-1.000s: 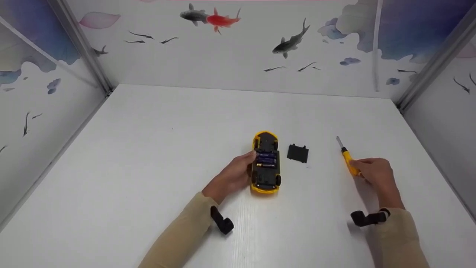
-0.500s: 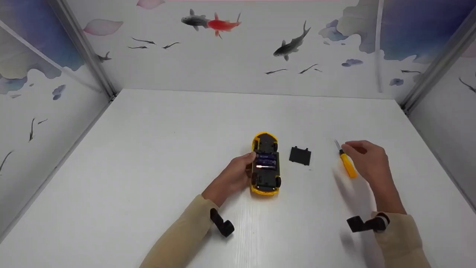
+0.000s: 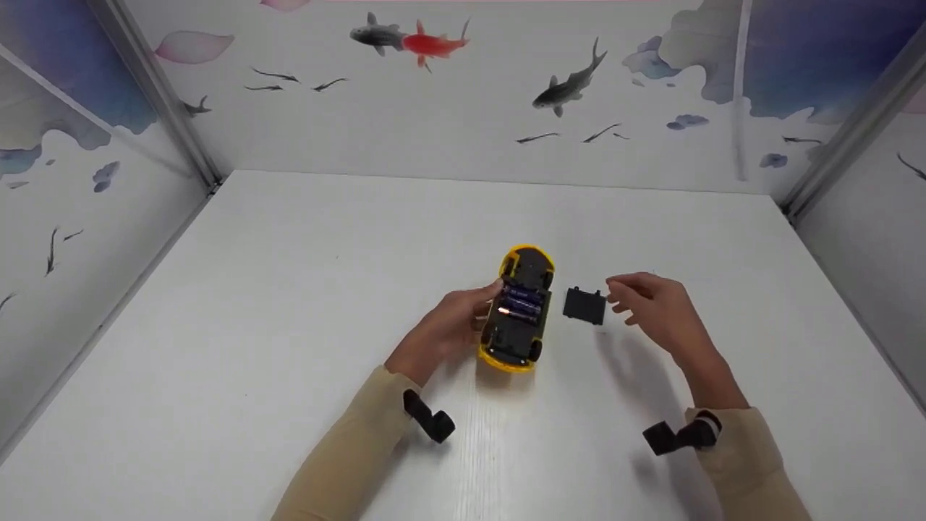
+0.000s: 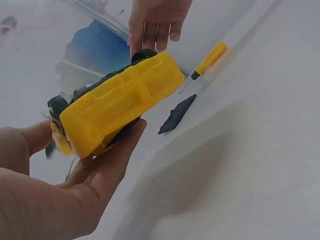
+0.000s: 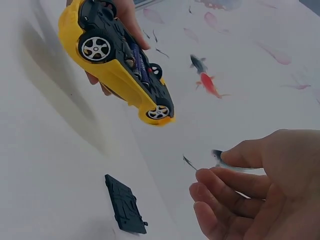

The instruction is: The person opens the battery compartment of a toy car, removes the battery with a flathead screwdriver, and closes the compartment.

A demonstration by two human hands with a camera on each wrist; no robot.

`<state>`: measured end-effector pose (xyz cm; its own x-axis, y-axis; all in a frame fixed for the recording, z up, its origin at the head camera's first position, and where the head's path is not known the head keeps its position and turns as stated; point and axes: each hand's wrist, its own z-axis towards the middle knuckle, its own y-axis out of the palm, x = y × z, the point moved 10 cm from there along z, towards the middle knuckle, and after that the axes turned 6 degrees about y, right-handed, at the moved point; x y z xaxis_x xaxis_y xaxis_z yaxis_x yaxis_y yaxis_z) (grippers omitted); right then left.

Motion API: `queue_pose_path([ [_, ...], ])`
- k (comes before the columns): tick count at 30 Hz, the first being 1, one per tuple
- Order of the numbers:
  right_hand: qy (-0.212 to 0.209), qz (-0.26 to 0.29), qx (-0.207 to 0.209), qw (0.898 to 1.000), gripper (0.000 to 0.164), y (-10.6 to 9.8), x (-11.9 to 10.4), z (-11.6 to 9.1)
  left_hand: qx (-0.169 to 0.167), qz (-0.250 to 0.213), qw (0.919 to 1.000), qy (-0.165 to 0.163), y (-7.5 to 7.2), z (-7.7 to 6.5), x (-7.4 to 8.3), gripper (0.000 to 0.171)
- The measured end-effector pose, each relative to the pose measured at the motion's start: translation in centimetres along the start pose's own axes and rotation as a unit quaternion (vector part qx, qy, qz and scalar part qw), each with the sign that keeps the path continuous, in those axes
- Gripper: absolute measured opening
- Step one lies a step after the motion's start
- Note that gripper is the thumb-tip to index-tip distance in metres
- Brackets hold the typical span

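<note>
My left hand (image 3: 445, 325) grips a yellow toy car (image 3: 512, 339) by its side, raised over the table with its black underside turned up. Several dark blue batteries (image 3: 522, 302) sit in the exposed compartment. To the right of the car, a black battery cover (image 3: 584, 307) lies on the table. Just beside that cover hovers my right hand (image 3: 662, 315), fingers loosely bent and nothing held, as the right wrist view (image 5: 245, 185) shows. A yellow-handled screwdriver (image 4: 211, 59) rests on the table past the cover; in the head view my right hand hides nearly all of it.
The white table (image 3: 289, 304) is bounded by panels printed with fish; the back wall (image 3: 463, 123) stands beyond its far edge. Metal posts (image 3: 825, 155) rise at the back corners. A black camera mount is worn on each wrist.
My right hand has let go of the screwdriver, leaving it on the table, and has moved left to the battery cover. The left hand has tilted the car, its top end swinging right.
</note>
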<state>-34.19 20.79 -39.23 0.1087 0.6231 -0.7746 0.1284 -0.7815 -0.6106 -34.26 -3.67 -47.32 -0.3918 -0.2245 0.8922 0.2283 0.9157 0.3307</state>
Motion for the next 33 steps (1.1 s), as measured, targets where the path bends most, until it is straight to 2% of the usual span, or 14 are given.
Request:
queue_pose_path([
  [7, 0.058, 0.074, -0.021, 0.995, 0.052, 2.0, -1.2, 2.3, -0.014, 0.005, 0.9998, -0.014, 0.9, 0.3, 0.5, 0.052],
  [12, 0.065, 0.141, -0.055, 0.986, 0.062, 3.4, -1.8, 2.9, -0.030, 0.017, 0.9989, -0.033, 1.2, 0.5, 0.1, 0.060],
  [18, 0.088, 0.155, -0.110, 0.978, 0.069, 5.6, -1.4, 3.2, -0.041, 0.049, 0.9969, -0.047, 0.8, 0.5, -0.3, 0.058],
  [26, 0.101, 0.206, -0.092, 0.969, 0.060, 5.7, -0.7, 3.5, -0.023, 0.031, 0.9985, -0.039, 0.4, 0.6, -0.2, 0.058],
  [30, 0.100, 0.244, -0.065, 0.962, 0.059, 4.8, -0.8, 3.4, 0.005, -0.015, 0.9997, -0.019, -0.3, 0.7, 0.4, 0.059],
  [33, 0.100, 0.277, -0.038, 0.955, 0.058, 3.9, -1.0, 3.5, 0.011, -0.065, 0.9978, 0.007, -0.4, 0.8, 1.2, 0.056],
])
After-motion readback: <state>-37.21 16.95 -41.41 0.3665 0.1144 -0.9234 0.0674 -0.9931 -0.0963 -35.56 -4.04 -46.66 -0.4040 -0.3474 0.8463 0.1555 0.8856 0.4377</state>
